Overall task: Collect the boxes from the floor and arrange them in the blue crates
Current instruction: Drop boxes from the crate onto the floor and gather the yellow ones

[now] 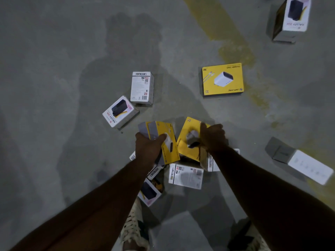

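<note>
Near the shoes (134, 230), white boxes (185, 176) are lying on the grey floor (54, 87) at six o'clock. Above them, the left hand (147, 151) is gripping a yellow box (167, 142), thumb across its face; the right hand (213, 137) is clutching a second yellow box (188, 140). Further out, two white cartons (142, 87) are sitting at eleven o'clock, a flat yellow pack (223, 79) at one o'clock.
</note>
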### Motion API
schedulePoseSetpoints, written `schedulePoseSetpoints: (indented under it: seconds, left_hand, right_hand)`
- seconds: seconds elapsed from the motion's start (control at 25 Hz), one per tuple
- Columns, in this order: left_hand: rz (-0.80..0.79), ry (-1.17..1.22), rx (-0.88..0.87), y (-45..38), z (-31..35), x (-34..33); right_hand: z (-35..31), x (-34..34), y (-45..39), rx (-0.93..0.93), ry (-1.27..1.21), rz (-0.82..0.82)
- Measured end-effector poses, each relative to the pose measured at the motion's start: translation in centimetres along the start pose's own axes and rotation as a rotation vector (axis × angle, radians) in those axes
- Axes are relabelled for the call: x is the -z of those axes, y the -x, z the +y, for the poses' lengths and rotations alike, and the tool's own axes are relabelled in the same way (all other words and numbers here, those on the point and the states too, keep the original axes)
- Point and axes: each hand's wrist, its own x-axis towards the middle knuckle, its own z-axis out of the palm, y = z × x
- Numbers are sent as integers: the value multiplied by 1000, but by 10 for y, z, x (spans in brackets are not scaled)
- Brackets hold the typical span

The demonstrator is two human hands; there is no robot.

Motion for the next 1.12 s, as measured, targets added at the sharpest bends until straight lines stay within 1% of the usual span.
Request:
schedulePoseSetpoints:
  seconds: [0.04,0.16,0.2,0.24,0.32,0.36,0.4,0.48,0.56,0.6,0.64,0.68,0.72,0.8,0.88,0.96,1.0,1.12]
  left_hand:
    - [-9,-8,8,2,3,1]
    - [-21,16,27,13,16,4]
    - [-12,37,23,16,20,6]
    - [-3,56,23,16,22,7]
    - [-23,83,24,17,23,10]
    - [-24,92,34,15,22,12]
    - [-27,97,47,14,22,14]
    - [-45,103,33,12,17,17]
    - [-65,111,24,11,14,19]
    - [-69,142,17,9,13,21]
    - [-68,177,19,9,16,24]
    - [-61,210,16,7,20,25]
    - [-65,244,10,8,27,26]
    - [-96,312,4,10,44,21]
    - [-128,367,-11,12,61,9]
    - [-202,407,-2,16,81,-8]
    - [-247,416,16,17,89,-17]
    - [-346,460,1,23,109,-41]
  right_hand:
    - [0,-4,0,9,-21,-30]
    - [-8,-6,3,176,-99,-74]
    - [-9,-7,0,190,-134,-131]
    - [-9,-5,-2,175,-178,-234]
    - [-13,1,-7,89,-339,-519]
    - [-14,1,-8,89,-379,-611]
    - [-15,0,-7,114,-379,-632]
    - [-18,-5,-1,210,-395,-552]
    - [-23,-1,11,300,-541,-378]
    - [-24,4,11,312,-621,-249]
    - [-26,13,9,286,-690,-131]
    - [-28,23,2,240,-757,-62]
    - [-31,33,-5,193,-815,-58]
    - [-34,43,-16,144,-887,-202]
    - [-39,46,-11,218,-783,-365]
    - [-43,46,-5,311,-656,-463]
    - [-45,49,-4,331,-633,-474]
    - [-43,63,-16,382,-626,-415]
